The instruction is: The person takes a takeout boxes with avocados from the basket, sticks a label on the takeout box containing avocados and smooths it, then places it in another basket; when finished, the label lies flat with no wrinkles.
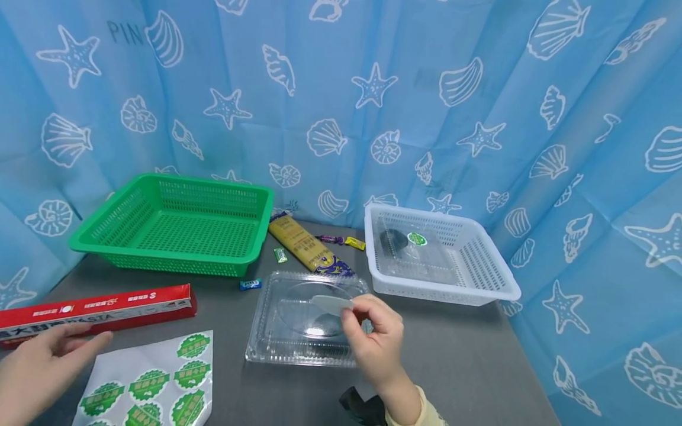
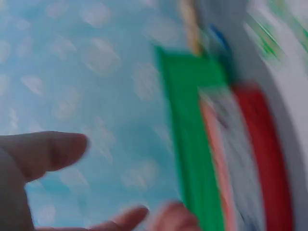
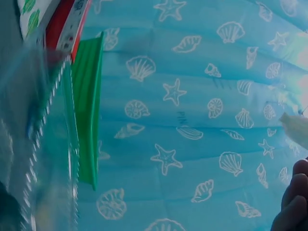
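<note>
My right hand (image 1: 375, 338) pinches a round sticker (image 1: 331, 304) between thumb and fingertips; its pale side shows, bent a little. It is above the lid of a clear plastic food container (image 1: 298, 349). In the right wrist view, part of the sticker (image 3: 296, 129) shows at the right edge, by the fingers. My left hand (image 1: 45, 370) is held with fingers apart and nothing in them, near the sheet of green round stickers (image 1: 154, 352) and a red pasta box (image 1: 154, 302). The left wrist view is blurred and shows the thumb and some fingertips.
A green basket (image 1: 250, 251) stands at the back left. The white basket (image 1: 442, 290) at the right holds a clear container with a green sticker (image 1: 417, 239). Between them lie a yellow pasta packet (image 1: 303, 244) and several wrapped candies (image 1: 280, 255). A black object (image 1: 362, 408) lies by my right wrist.
</note>
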